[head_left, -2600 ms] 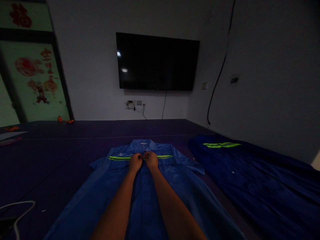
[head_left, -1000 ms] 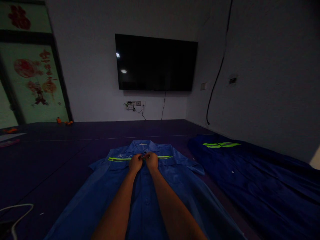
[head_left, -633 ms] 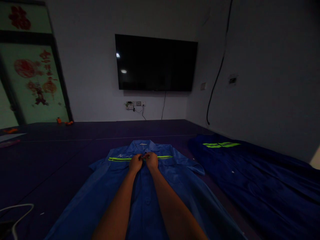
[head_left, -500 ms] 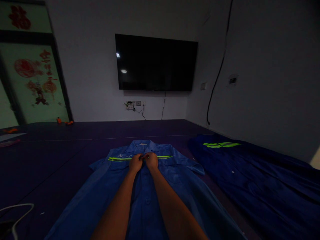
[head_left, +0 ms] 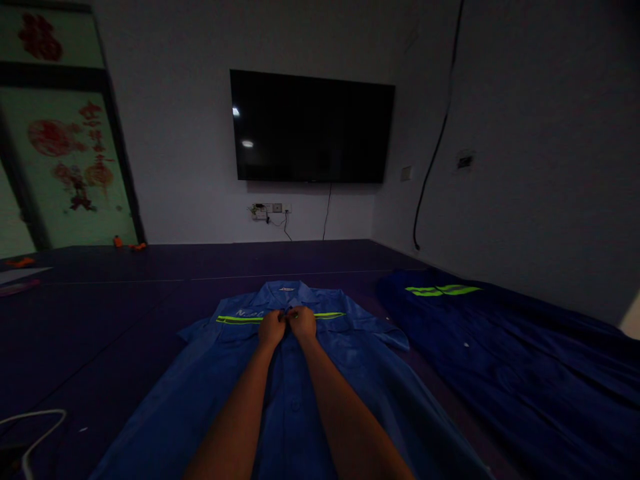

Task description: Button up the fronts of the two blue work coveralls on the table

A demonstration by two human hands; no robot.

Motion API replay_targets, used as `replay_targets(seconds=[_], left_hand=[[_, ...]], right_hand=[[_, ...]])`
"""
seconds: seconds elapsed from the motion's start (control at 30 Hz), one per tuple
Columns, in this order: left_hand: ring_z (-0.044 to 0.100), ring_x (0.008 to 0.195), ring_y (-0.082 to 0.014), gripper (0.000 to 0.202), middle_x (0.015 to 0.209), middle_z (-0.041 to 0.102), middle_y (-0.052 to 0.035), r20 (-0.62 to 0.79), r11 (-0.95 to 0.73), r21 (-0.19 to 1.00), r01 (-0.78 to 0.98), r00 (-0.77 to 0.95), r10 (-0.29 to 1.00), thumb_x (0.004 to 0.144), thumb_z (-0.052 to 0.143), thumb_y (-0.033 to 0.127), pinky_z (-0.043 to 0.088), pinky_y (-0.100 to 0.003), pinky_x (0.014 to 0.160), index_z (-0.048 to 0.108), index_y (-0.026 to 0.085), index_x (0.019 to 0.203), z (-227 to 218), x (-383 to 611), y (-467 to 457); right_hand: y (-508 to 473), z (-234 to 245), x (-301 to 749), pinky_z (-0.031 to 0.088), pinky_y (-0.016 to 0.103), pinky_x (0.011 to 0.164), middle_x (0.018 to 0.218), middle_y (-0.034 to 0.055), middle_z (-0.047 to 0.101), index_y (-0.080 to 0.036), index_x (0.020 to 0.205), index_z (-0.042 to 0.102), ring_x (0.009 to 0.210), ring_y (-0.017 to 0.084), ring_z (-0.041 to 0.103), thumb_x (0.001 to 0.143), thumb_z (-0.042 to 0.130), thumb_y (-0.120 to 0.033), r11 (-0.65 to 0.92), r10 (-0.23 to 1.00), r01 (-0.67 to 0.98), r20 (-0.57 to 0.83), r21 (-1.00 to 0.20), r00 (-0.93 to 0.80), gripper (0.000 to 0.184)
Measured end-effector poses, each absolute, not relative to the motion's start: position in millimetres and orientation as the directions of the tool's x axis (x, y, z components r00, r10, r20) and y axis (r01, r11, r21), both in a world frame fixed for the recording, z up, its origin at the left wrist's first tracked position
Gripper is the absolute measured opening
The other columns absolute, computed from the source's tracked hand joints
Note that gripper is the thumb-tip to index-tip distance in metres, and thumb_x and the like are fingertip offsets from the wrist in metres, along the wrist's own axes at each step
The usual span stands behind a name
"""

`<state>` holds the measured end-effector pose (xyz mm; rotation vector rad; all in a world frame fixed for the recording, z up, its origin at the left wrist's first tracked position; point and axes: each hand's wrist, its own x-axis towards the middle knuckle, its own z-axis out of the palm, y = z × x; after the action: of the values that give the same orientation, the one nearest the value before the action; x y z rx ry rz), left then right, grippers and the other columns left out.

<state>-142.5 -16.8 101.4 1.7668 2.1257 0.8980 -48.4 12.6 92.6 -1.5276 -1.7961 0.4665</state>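
Note:
A blue short-sleeved work shirt [head_left: 295,405] lies spread out before me, its collar pointing away and a yellow-green reflective stripe across the chest. At the front placket, level with the stripe, my left hand [head_left: 273,328] has its fingers closed in a pinch on the cloth. My right hand [head_left: 303,324] pinches the placket right beside it, the fingertips of both nearly touching. Whatever small piece sits between the fingertips is too dark and small to make out.
A darker blue garment [head_left: 500,360] with reflective stripes lies at the right on the purple mat [head_left: 125,320]. A white cable [head_left: 45,413] curls at lower left. Small orange things [head_left: 137,247] lie by the door. A television [head_left: 313,127] hangs on the wall.
Both hands stay at the same place on the shirt, with only a very slight shift of the fingers. The shirt has not visibly moved.

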Motion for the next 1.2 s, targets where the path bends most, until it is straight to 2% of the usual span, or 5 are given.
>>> replay_targets(seconds=[0.23,0.53,0.83,1.2], left_hand=[[0.057,0.098,-0.0173,0.028,0.106,0.063,-0.0106,0.206,0.029,0.642,0.766,-0.209,0.956,0.080,0.044,0.018,0.039,-0.024,0.081,0.061,0.013,0.102,97,-147,-13],[0.058,0.096,-0.0176,0.030,0.104,0.064,-0.0103,0.225,-0.042,0.696,0.717,-0.161,0.961,0.080,0.043,0.016,0.040,-0.025,0.081,0.061,0.013,0.103,93,-151,-9],[0.057,0.095,-0.0175,0.027,0.101,0.065,-0.0085,0.226,-0.050,0.706,0.707,-0.158,0.961,0.079,0.044,0.014,0.040,-0.025,0.080,0.063,0.014,0.098,92,-152,-7],[0.056,0.100,-0.0166,0.033,0.108,0.063,-0.0075,0.218,-0.047,0.727,0.685,-0.165,0.962,0.078,0.044,0.011,0.040,-0.026,0.086,0.061,0.015,0.106,88,-152,-5]], right_hand=[[13,92,-48,0.043,0.017,0.068,0.075,0.0042,0.069,-0.019,0.075,0.070,0.074,0.014,0.063,0.071,0.052,-0.011,0.247,0.955,0.677,0.293,-0.693,-0.048,0.021],[14,91,-48,0.042,0.017,0.067,0.076,0.0029,0.069,-0.020,0.076,0.069,0.075,0.013,0.063,0.073,0.051,-0.013,0.248,0.953,0.653,0.300,-0.716,-0.032,0.019],[13,91,-50,0.043,0.019,0.066,0.074,0.0048,0.069,-0.018,0.076,0.068,0.075,0.014,0.063,0.074,0.052,-0.015,0.219,0.952,0.650,0.305,-0.728,0.021,0.016],[9,94,-50,0.042,0.019,0.064,0.076,0.0059,0.068,-0.016,0.080,0.065,0.077,0.014,0.063,0.073,0.052,-0.012,0.158,0.963,0.667,0.264,-0.728,0.060,0.016]])
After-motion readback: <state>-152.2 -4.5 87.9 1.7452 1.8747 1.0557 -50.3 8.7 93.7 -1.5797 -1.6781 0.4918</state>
